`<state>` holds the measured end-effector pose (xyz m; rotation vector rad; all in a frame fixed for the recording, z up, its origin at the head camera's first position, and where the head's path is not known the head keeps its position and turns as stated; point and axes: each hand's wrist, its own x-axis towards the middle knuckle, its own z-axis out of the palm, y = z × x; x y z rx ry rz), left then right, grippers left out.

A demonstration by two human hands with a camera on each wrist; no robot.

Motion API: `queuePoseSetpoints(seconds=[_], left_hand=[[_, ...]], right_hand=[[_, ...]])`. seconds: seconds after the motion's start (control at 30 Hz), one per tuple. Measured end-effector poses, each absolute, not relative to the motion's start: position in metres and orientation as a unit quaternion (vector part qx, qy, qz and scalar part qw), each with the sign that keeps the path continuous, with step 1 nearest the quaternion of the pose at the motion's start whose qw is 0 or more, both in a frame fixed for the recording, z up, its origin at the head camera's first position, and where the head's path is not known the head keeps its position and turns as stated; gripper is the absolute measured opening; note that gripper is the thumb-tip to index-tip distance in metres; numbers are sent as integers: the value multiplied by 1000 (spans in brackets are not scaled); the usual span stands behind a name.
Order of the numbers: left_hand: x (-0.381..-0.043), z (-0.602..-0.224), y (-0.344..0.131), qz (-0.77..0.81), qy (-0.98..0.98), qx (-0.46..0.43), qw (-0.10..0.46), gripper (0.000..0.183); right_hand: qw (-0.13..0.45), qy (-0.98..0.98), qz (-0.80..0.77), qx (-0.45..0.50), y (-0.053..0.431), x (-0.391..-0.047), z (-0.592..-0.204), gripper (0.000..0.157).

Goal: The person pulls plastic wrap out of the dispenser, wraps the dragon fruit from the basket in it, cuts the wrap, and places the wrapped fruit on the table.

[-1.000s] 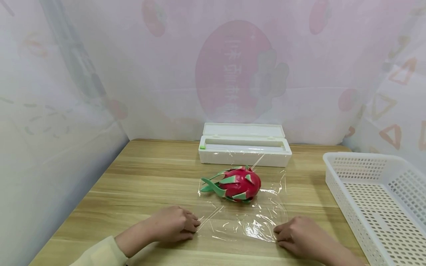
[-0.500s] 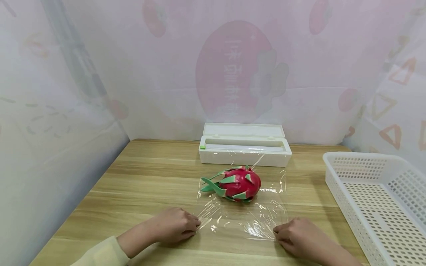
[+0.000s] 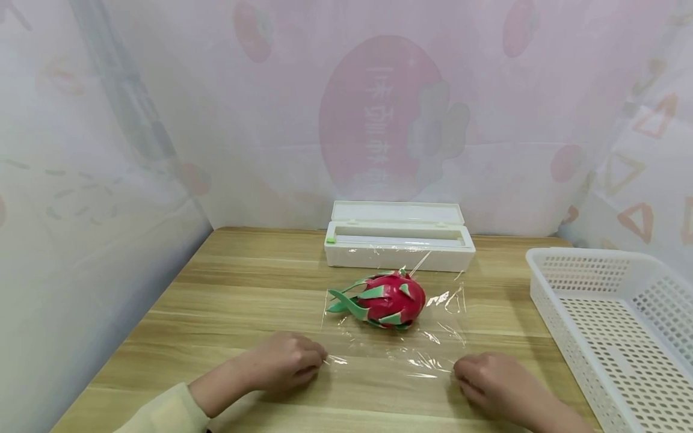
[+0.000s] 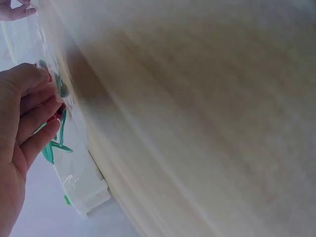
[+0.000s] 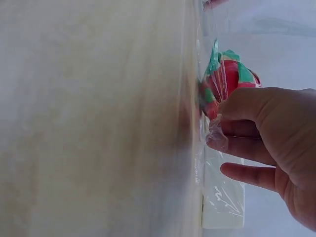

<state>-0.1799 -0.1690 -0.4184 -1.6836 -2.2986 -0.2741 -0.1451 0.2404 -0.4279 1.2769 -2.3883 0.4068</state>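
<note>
A red dragon fruit [image 3: 394,300] with green leafy tips lies on a clear sheet of plastic wrap [image 3: 390,352], its leaf end pointing left. At the sheet's near left corner, my left hand [image 3: 287,362] pinches the film between thumb and fingers. My right hand [image 3: 498,385] pinches the near right corner; in the right wrist view a bunched bit of wrap [image 5: 217,136] shows between thumb and fingertips. Behind the fruit stands a white wrap dispenser box [image 3: 400,258], lid raised, with a roll inside; the film stretches from it toward me.
A white perforated plastic basket [image 3: 563,349] stands at the right of the wooden table [image 3: 227,288]. Printed curtains [image 3: 260,132] enclose the table at the back and both sides.
Both hands keep hold of the film and have shifted only slightly, the right one a little to the right. The near edge of the wrap looks straighter and tauter. Fruit and box stay put.
</note>
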Motion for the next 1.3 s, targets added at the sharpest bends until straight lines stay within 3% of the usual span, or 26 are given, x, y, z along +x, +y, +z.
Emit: queuePoseSetpoints(seconds=[0.3,0.43,0.57,1.23,1.3], left_hand=[[-188,-410,-168,-100,-760,-591,251,13],[-192,-405,-166,-100,-761,-580,273,15],[-197,-398,-165,-104,-763,-571,284,13],[-226,-376,-159,-125,-790,-493,342,13],[-229,-377,-158,-121,-796,-487,340,14]], right_hand=[[308,-831,141,442,245,-152,-411,11],[347,-827,129,422,243,-155,-402,33],[378,-822,120,409,240,-160,-394,39],[383,-855,112,331,235,-184,-374,1],[377,-861,110,323,234,-186,-374,7]])
